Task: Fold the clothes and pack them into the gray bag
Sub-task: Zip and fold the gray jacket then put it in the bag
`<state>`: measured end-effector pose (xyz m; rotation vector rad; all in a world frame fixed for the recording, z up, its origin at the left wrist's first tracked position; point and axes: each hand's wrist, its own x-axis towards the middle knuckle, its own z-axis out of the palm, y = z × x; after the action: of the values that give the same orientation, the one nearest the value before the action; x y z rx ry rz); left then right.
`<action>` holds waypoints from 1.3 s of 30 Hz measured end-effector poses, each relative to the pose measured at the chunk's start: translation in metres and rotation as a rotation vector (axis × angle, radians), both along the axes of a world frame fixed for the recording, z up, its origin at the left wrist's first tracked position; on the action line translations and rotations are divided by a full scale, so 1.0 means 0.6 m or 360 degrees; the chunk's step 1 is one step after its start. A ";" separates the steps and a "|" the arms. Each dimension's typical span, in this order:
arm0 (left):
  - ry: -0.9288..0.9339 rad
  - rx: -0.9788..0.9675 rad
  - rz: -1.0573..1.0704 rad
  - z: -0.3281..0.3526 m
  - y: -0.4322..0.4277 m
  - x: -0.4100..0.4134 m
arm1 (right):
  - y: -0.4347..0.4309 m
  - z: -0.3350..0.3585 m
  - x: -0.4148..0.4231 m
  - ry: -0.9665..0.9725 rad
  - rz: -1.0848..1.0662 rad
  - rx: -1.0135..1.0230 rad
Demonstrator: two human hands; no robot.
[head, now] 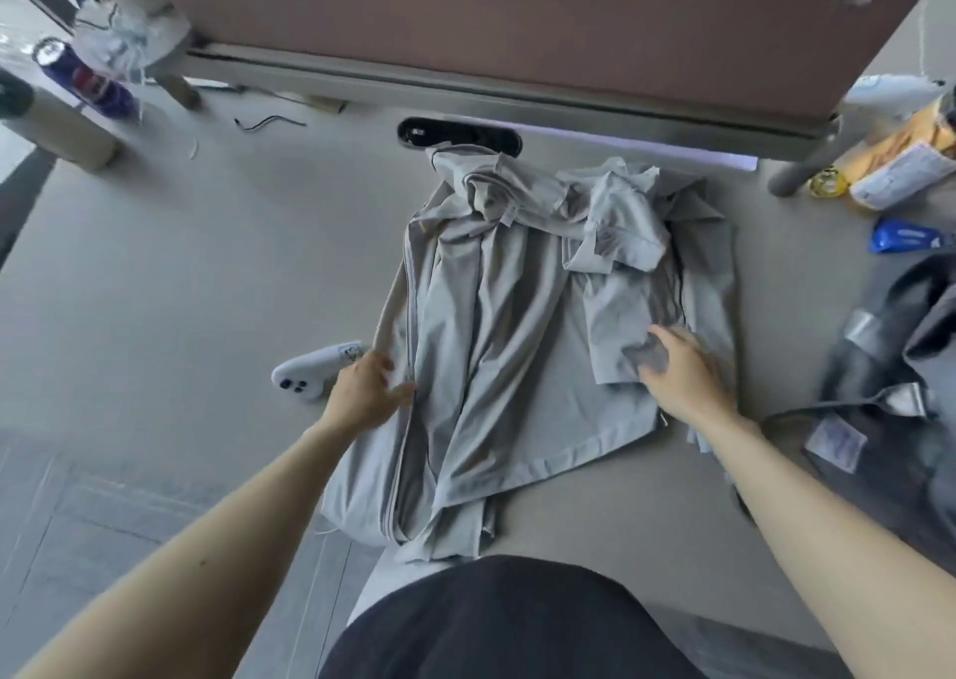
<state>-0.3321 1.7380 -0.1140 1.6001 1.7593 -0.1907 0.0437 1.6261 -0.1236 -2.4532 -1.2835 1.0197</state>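
A light grey zip-front jacket (517, 342) lies spread on the beige table (181, 264), collar end away from the person and its hem hanging over the near edge; one sleeve (615, 285) is folded inward across the right half of the body. The left hand (370, 393) rests on the jacket's left edge beside the zip, fingers loose and gripping nothing; the right hand (683, 373) has thumb and fingers closed on the end of the folded sleeve, pinching the cuff (blur makes the exact finger positions hard to read). The dark grey fabric bag (926, 305) lies slumped at the right edge of the table, near the right forearm, with silvery patches and a white label (835, 443) on it; its opening does not show, so whether anything is inside cannot be told. A white game controller (315, 373) lies just beside the left hand; a black oval device (458, 137) sits at the collar end, partly covered by cloth; at far left a blue and purple can (88, 83) lies beside a crumpled clear plastic bag (119, 41), its contents unclear; at far right are a yellow-orange packet (915, 145), a yellow roll (827, 184) and a blue plastic object (910, 236)
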 end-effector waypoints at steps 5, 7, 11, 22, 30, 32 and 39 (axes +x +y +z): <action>-0.0041 -0.0067 -0.0031 -0.014 -0.094 -0.041 | -0.064 -0.023 -0.103 -0.0026 0.0185 -0.0093; -0.0051 -0.0093 -0.0078 -0.023 -0.117 -0.057 | -0.079 -0.024 -0.146 -0.0019 0.0256 -0.0151; -0.0018 -0.0014 -0.0042 -0.034 -0.156 -0.082 | -0.106 -0.030 -0.213 -0.0096 0.0308 -0.0265; 0.0018 0.0026 -0.0085 -0.053 -0.156 -0.154 | -0.218 -0.039 -0.300 -0.0074 0.0170 -0.0446; -0.0553 0.0119 0.0047 -0.046 -0.102 -0.122 | -0.244 -0.030 -0.306 0.0135 -0.0073 -0.0446; -0.0699 0.0217 0.0106 -0.028 -0.079 -0.100 | -0.246 -0.028 -0.305 0.0154 -0.0114 -0.0446; -0.1201 0.0231 0.0524 0.037 -0.003 -0.004 | -0.241 -0.031 -0.272 0.0283 -0.0460 -0.0396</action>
<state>-0.3348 1.7362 -0.0920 1.2119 1.4070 0.6322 -0.1195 1.4812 -0.1424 -2.5534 -0.7598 1.3444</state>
